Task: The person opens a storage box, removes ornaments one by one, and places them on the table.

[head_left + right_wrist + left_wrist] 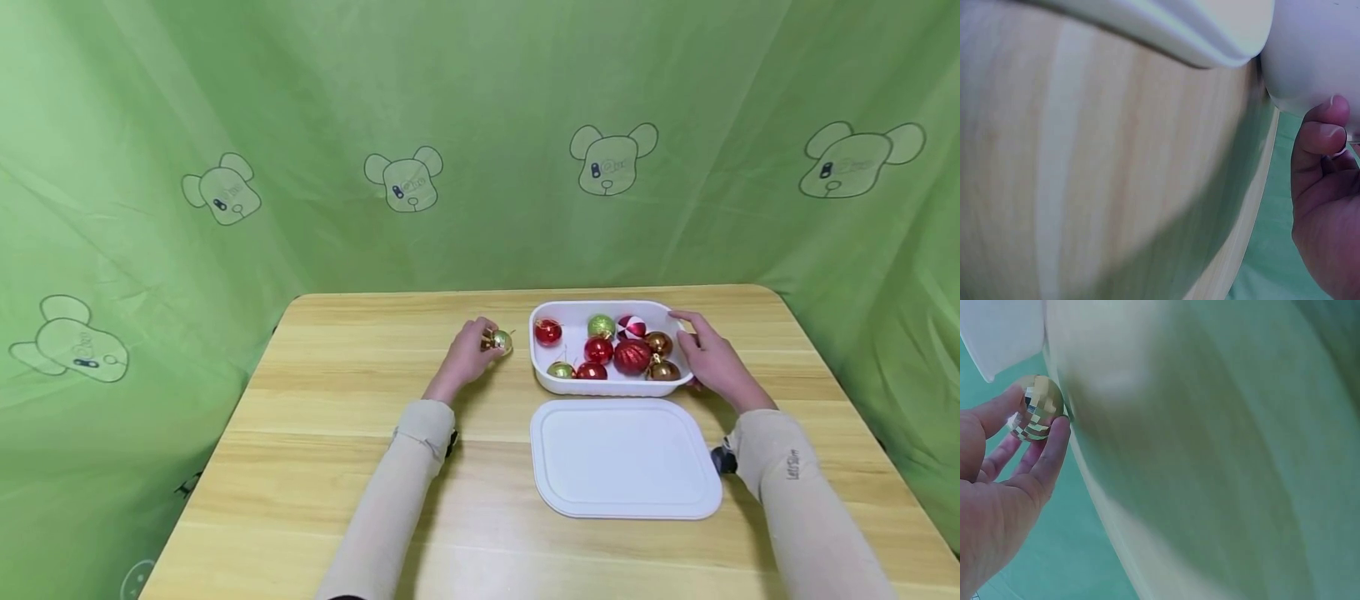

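My left hand pinches a shiny gold mirror-tiled bauble between thumb and fingertips. In the head view this bauble is held over the table, left of a white plastic container. At the container's right end my right hand grips the wall, and the right wrist view shows its curled fingers against the outside. Inside lie several Christmas baubles: a red one at the left, a green one, a red-and-white swirled one, a ridged dark red one and brown-gold ones at the right.
A flat white lid lies on the wooden table, just in front of the container. Green cloth printed with bear heads hangs behind the table and at both sides.
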